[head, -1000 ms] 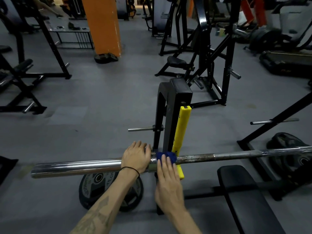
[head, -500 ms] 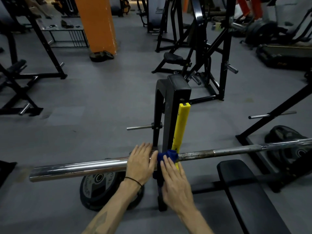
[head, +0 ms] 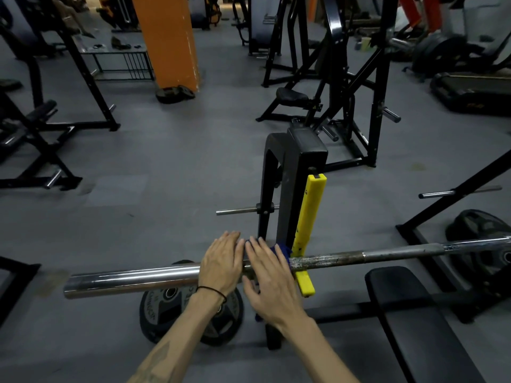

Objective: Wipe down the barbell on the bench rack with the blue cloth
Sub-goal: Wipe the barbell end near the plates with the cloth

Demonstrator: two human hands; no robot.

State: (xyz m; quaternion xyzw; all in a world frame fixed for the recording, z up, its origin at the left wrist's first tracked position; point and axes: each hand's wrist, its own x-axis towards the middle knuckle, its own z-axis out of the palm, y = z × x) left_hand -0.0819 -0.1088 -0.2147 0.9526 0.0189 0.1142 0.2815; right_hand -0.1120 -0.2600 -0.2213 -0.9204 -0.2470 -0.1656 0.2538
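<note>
Chrome sleeve, smooth and mirror-bright, forms the left end of one barbell (head: 143,280); its thinner shaft to the right looks dull and speckled, maybe with rust. It lies across the black bench rack (head: 293,172), against one yellow plastic guard (head: 309,217). Two hands lie on the bar, side by side and nearly touching. Left hand (head: 219,262) rests flat over the sleeve's inner end, fingers straight and close together. Right hand (head: 272,280) presses one blue cloth (head: 283,250) onto the shaft, fingers straight and slightly spread; only a crumpled corner of cloth shows. One round weight plate (head: 166,308) lies on the grey floor below. One padded black bench (head: 414,313) sits right; open floor lies left of the sleeve's end.
</note>
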